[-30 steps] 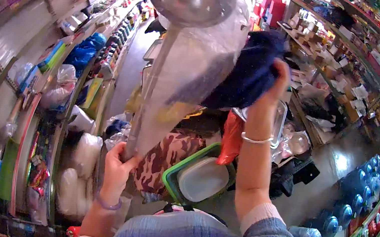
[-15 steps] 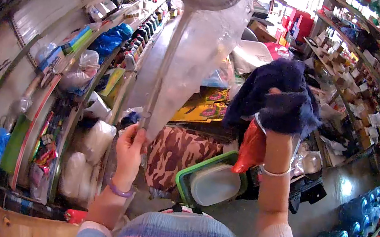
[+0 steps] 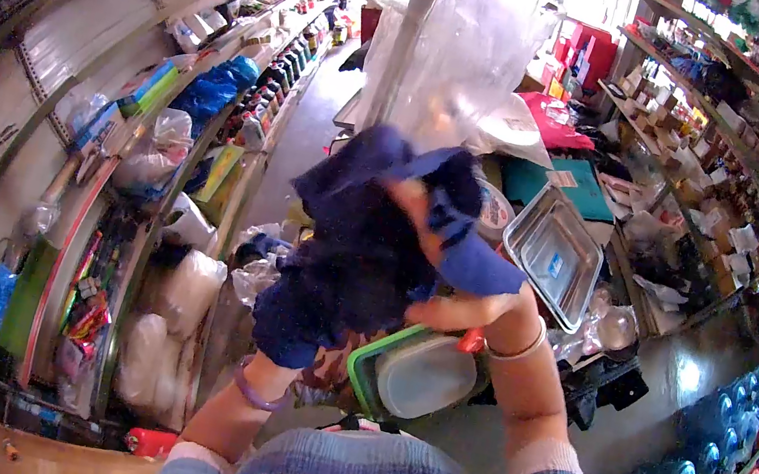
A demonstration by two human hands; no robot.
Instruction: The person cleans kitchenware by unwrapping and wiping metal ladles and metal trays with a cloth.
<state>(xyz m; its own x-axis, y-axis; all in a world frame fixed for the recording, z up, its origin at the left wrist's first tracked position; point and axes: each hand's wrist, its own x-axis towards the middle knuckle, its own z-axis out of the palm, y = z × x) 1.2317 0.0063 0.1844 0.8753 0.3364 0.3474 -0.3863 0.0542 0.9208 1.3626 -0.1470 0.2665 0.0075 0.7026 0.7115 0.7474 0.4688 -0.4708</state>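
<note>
Head-worn view of two bare hands at work with a dark blue cloth and a long metal ladle. The ladle stands up in the air, supported by no surface, its round bowl at the top of the view and its handle running down until the cloth hides it. Clear plastic shows beside and behind the handle; whether it encloses the ladle cannot be told. The right hand has its fingers bent into the bunched cloth, a fold lying across the back of the hand. The left hand is covered by the cloth, so its fingers cannot be judged; only the wrist, with a purple bracelet, emerges.

Below the cloth, a pale lid lies inside the rim of a green tub, the right thumb above the tub's far edge. A metal tray stands tilted, beyond the right wrist.

Handling, as judged from appearance: the cloth is soft, light and limp, best gathered in a full grasp; the ladle is stiff, smooth and top-heavy, inclined to turn in a loose grip. The lower handle gives control, a higher hold better balance. Neither seems fragile; the plastic could slip.
</note>
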